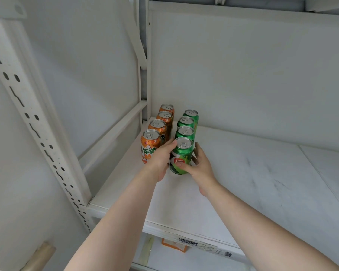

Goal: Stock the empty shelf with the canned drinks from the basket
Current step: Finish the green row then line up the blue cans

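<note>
Several cans stand in two rows at the left end of the white shelf (243, 182). The left row is orange cans (150, 142), the right row green cans (186, 122). At the front of the green row stands one green can (181, 153), upright on the shelf board. My left hand (160, 159) wraps its left side, fingers near the rim. On its right side my right hand (199, 165) grips it, thumb across the label. The basket is out of view.
A white slotted upright post (37, 124) rises at the left of the shelf. The back panel (243, 75) closes the shelf behind the cans. A barcode label (188, 241) is stuck on the front edge. Bare shelf board extends to the right.
</note>
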